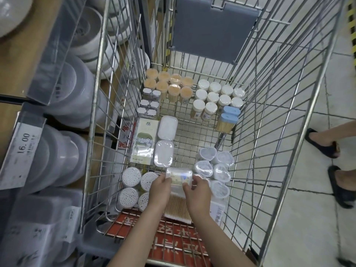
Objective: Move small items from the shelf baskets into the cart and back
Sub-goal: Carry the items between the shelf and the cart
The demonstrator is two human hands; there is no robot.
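Now we pinch a small clear box with our left hand and right hand, low in the middle of the frame. We hold it by both ends inside the cart, maybe so it sits flat beside the others.

We see our left hand and right hand bare, no rings, no watch, forearms uncovered with no sleeve reaching into view.
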